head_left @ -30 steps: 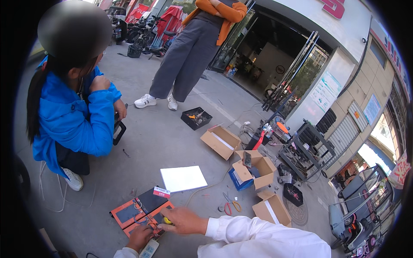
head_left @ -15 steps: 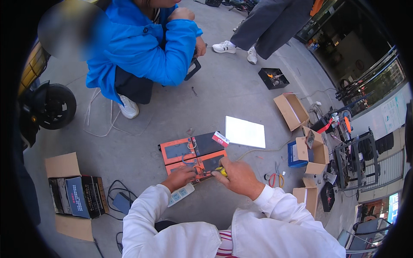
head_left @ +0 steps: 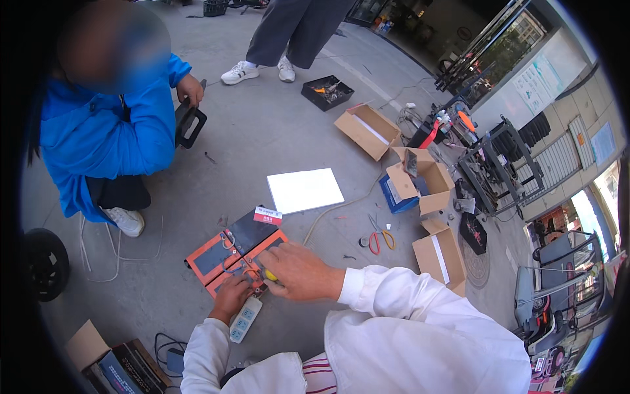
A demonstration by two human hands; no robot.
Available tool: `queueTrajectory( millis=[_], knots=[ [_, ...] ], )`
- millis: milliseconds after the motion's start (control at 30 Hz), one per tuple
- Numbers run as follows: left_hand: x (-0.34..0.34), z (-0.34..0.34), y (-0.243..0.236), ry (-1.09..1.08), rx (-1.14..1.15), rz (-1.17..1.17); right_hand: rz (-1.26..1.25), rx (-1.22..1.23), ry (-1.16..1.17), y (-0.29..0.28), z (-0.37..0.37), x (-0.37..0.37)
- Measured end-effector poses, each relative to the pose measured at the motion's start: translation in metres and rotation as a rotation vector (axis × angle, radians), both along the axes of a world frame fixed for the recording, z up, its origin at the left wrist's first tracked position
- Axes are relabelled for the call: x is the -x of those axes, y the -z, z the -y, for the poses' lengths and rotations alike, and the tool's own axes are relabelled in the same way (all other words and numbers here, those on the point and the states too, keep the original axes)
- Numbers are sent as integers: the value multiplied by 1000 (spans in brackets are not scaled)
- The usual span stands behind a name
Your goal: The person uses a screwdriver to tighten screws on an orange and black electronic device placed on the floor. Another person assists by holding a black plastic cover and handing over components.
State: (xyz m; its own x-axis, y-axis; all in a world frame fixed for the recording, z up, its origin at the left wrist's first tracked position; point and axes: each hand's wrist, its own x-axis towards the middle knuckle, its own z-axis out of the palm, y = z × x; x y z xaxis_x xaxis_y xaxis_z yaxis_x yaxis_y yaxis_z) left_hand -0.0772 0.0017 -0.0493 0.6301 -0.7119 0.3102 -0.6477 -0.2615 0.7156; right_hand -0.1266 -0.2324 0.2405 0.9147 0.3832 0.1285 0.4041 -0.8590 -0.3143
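Orange-and-black batteries (head_left: 209,257) lie side by side on the concrete, joined by short wires. My right hand (head_left: 298,269) is closed round a yellow-handled screwdriver (head_left: 270,274), held over the near edge of the batteries; its tip is hidden. Close by on the left, my left hand (head_left: 232,294) rests at the same near edge, beside an orange wire (head_left: 251,272). Its fingers are bent together, and what they pinch cannot be made out. A white power strip (head_left: 245,320) lies just below the batteries. On their far right corner sits a red-and-white card or small box (head_left: 268,215).
A white board (head_left: 304,190) lies beyond the batteries. Scissors (head_left: 375,241) and pliers (head_left: 388,238) are on the right, near opened cartons (head_left: 441,253). A black parts tray (head_left: 327,93) stands farther off. A person in blue (head_left: 105,144) crouches at left; another person's legs (head_left: 282,33) stand behind.
The view has swung right, so the whole scene sits farther left. Both my hands stay at the batteries, the screwdriver still in the right one. The crouching person's head has lowered.
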Motion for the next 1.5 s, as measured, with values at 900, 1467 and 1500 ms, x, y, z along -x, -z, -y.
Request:
queueTrajectory(
  millis=[900,1467,1500],
  knots=[
    [2,-3,1,44,-90,-59,-157,16,24,3,-3,6],
    [0,0,-2,83,-152,-14,-173,-86,36,-3,-5,7],
    [-1,0,-1,93,-148,-40,-186,-87,60,-3,-7,7]
  ],
)
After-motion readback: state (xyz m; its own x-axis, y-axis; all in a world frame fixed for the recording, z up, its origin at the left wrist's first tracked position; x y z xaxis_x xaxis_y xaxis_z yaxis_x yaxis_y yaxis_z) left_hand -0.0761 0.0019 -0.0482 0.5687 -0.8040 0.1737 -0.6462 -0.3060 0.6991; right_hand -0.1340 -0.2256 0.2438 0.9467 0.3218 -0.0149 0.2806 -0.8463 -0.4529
